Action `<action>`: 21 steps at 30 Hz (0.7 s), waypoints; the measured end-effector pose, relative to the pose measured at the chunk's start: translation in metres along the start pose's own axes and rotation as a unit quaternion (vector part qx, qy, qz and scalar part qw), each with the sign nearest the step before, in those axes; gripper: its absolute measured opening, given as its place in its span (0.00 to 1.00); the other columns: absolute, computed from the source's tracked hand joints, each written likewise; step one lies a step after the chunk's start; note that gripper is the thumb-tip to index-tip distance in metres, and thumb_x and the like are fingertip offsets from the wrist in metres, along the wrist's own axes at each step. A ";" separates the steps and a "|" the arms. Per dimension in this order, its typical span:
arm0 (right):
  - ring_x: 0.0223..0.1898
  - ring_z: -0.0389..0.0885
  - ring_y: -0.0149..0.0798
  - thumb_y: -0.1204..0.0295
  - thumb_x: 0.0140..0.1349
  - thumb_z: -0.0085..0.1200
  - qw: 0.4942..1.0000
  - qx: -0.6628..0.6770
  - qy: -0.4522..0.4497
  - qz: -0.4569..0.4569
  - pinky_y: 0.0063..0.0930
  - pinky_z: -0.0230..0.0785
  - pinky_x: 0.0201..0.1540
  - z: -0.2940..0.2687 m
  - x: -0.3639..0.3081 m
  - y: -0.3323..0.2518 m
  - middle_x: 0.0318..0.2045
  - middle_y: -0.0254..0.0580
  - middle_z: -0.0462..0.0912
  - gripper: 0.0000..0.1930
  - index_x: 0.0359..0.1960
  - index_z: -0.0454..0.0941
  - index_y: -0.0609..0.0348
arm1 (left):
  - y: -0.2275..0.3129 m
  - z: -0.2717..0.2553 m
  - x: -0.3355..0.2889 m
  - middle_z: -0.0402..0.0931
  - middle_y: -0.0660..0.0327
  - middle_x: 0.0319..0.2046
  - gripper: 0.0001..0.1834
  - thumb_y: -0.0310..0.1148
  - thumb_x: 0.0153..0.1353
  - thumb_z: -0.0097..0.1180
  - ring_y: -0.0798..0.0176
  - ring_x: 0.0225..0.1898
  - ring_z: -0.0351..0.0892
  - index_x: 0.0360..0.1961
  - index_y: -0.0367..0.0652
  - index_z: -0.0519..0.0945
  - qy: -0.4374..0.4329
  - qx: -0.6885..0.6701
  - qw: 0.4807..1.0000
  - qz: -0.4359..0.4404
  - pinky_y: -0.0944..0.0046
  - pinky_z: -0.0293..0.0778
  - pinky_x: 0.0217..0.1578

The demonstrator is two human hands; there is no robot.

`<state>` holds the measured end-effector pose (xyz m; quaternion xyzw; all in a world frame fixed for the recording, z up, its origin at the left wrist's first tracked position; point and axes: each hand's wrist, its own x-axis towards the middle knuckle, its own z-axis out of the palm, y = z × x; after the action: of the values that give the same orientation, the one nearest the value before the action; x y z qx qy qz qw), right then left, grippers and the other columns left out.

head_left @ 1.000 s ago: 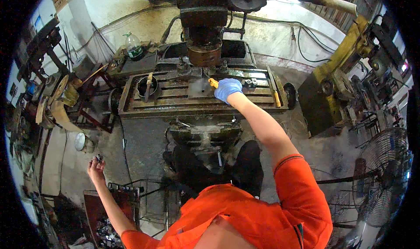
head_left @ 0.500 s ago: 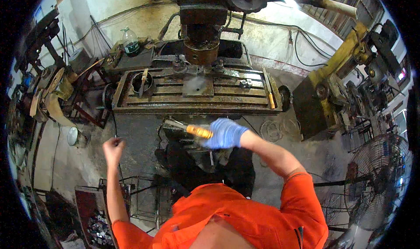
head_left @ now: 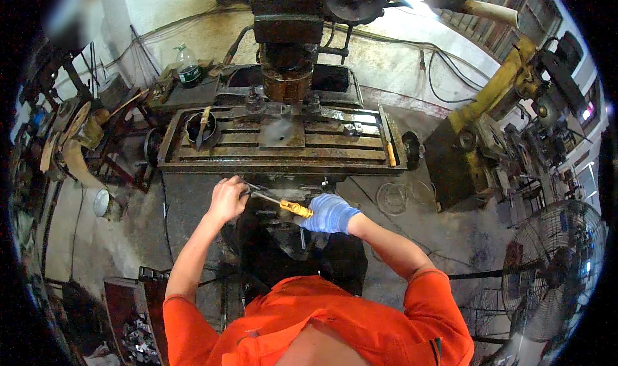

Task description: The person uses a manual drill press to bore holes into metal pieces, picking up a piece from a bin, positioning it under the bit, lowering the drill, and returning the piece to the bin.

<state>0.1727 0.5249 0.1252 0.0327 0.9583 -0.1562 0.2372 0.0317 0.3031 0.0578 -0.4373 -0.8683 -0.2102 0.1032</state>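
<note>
My right hand point(head_left: 330, 214), in a blue knitted glove, is closed round a yellow-handled tool point(head_left: 297, 209). The tool's thin metal shaft points left and slightly away from me, towards my bare left hand point(head_left: 228, 199). The fingers of that hand are pinched together near the shaft's tip; a small dark thing may be between them, too small to make out. Both hands are in front of my body, just this side of the front edge of a milling machine's slotted table point(head_left: 225, 161).
Above the table hangs the machine's spindle head point(head_left: 288, 76). On the table are a round pot with a brush point(head_left: 204, 125), a small metal block point(head_left: 351, 129) and an orange-handled tool point(head_left: 391, 152). A large fan point(head_left: 547, 269) stands at right, and a bin of metal pieces point(head_left: 138, 334) at lower left.
My left hand has moved right and away from me, up to the tool's tip. My right hand has shifted slightly nearer to me, still holding the tool. The whole view has shifted a little.
</note>
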 end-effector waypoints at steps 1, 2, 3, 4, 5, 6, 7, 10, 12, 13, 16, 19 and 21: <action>0.28 0.77 0.55 0.41 0.50 0.42 0.999 -0.001 -0.026 -0.041 0.43 0.68 0.35 0.001 -0.003 0.004 0.23 0.58 0.77 0.33 0.23 0.79 0.65 | -0.001 0.002 0.003 0.73 0.54 0.28 0.07 0.29 0.41 0.59 0.49 0.30 0.73 0.24 0.38 0.78 0.005 -0.041 0.999 -0.012 0.54 0.70 0.33; 0.27 0.77 0.56 0.41 0.50 0.43 0.997 0.017 -0.034 -0.063 0.43 0.68 0.34 0.006 -0.002 0.006 0.22 0.58 0.77 0.33 0.23 0.79 0.65 | -0.001 0.005 0.005 0.74 0.54 0.27 0.08 0.29 0.41 0.59 0.49 0.30 0.73 0.23 0.38 0.78 0.011 -0.082 0.996 -0.025 0.54 0.70 0.33; 0.27 0.77 0.56 0.41 0.49 0.43 0.998 -0.001 -0.005 -0.068 0.43 0.68 0.35 0.005 -0.001 0.011 0.22 0.58 0.77 0.33 0.23 0.79 0.65 | -0.002 0.007 0.007 0.74 0.54 0.27 0.08 0.30 0.41 0.60 0.49 0.30 0.73 0.23 0.37 0.78 0.017 -0.123 0.991 -0.038 0.54 0.70 0.33; 0.27 0.77 0.56 0.40 0.49 0.43 0.997 -0.018 0.024 -0.073 0.42 0.69 0.35 0.001 -0.001 0.018 0.23 0.58 0.77 0.33 0.23 0.79 0.65 | -0.004 0.008 0.013 0.74 0.53 0.27 0.08 0.30 0.41 0.60 0.49 0.30 0.73 0.24 0.37 0.78 0.006 -0.134 0.990 -0.048 0.55 0.70 0.33; 0.28 0.77 0.55 0.40 0.48 0.44 0.998 -0.012 0.031 -0.060 0.41 0.69 0.36 -0.018 -0.007 0.015 0.24 0.58 0.78 0.33 0.23 0.79 0.64 | -0.008 0.009 0.019 0.74 0.53 0.27 0.09 0.30 0.41 0.60 0.49 0.30 0.74 0.24 0.36 0.78 -0.004 -0.144 0.988 -0.063 0.55 0.70 0.33; 0.29 0.78 0.54 0.40 0.48 0.45 0.998 -0.019 0.043 -0.030 0.41 0.70 0.36 -0.021 0.001 0.027 0.24 0.57 0.78 0.32 0.24 0.79 0.63 | -0.005 0.006 0.031 0.74 0.52 0.26 0.09 0.30 0.41 0.60 0.49 0.31 0.74 0.24 0.36 0.78 -0.013 -0.156 0.985 -0.073 0.56 0.70 0.33; 0.29 0.78 0.54 0.41 0.47 0.46 0.998 -0.010 0.063 0.003 0.41 0.70 0.36 -0.027 0.004 0.041 0.24 0.57 0.79 0.31 0.25 0.79 0.63 | -0.001 0.003 0.045 0.74 0.52 0.26 0.10 0.31 0.40 0.60 0.51 0.31 0.74 0.25 0.36 0.78 -0.023 -0.159 0.982 -0.095 0.57 0.70 0.34; 0.32 0.79 0.53 0.42 0.48 0.46 0.987 0.013 0.140 0.084 0.40 0.70 0.37 -0.061 0.025 0.052 0.26 0.57 0.79 0.30 0.26 0.80 0.62 | -0.018 0.016 0.082 0.74 0.52 0.26 0.11 0.31 0.40 0.60 0.50 0.32 0.75 0.25 0.36 0.78 0.034 -0.130 0.990 -0.046 0.56 0.70 0.36; 0.36 0.78 0.53 0.45 0.48 0.48 0.982 -0.015 0.148 0.117 0.39 0.69 0.40 -0.072 0.045 0.058 0.30 0.57 0.79 0.28 0.27 0.79 0.63 | -0.015 0.022 0.115 0.74 0.51 0.27 0.11 0.32 0.41 0.60 0.48 0.34 0.74 0.27 0.37 0.79 0.032 -0.116 0.992 -0.034 0.54 0.69 0.37; 0.36 0.78 0.53 0.45 0.48 0.48 0.981 -0.018 0.149 0.119 0.39 0.69 0.40 -0.072 0.057 0.062 0.30 0.57 0.79 0.28 0.27 0.79 0.63 | -0.013 0.023 0.131 0.73 0.49 0.30 0.10 0.29 0.42 0.59 0.47 0.36 0.73 0.27 0.35 0.78 0.013 -0.079 0.997 -0.020 0.52 0.69 0.37; 0.36 0.78 0.54 0.44 0.47 0.48 0.980 -0.001 0.170 0.107 0.40 0.69 0.40 -0.072 0.070 0.073 0.30 0.58 0.79 0.29 0.28 0.79 0.63 | -0.020 0.044 0.159 0.72 0.49 0.31 0.10 0.29 0.42 0.58 0.47 0.38 0.72 0.28 0.35 0.78 0.030 -0.057 0.998 -0.025 0.52 0.68 0.39; 0.33 0.80 0.43 0.53 0.47 0.57 0.962 0.160 0.221 0.002 0.32 0.71 0.37 -0.073 0.057 0.085 0.30 0.49 0.81 0.21 0.29 0.80 0.63 | -0.024 0.051 0.167 0.72 0.51 0.33 0.11 0.28 0.42 0.58 0.47 0.39 0.72 0.31 0.38 0.79 0.027 -0.053 0.998 -0.028 0.52 0.68 0.41; 0.31 0.79 0.31 0.63 0.45 0.63 0.891 0.358 0.255 -0.109 0.24 0.70 0.34 -0.046 0.055 0.107 0.28 0.40 0.82 0.16 0.30 0.80 0.62 | -0.029 0.061 0.170 0.73 0.52 0.33 0.15 0.31 0.43 0.59 0.48 0.38 0.73 0.35 0.43 0.79 0.049 -0.012 0.998 -0.025 0.53 0.69 0.42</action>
<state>0.1179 0.6406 0.1075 0.0492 0.8625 -0.4997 -0.0621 -0.0924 0.4375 0.0578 -0.4063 -0.8702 -0.2441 0.1348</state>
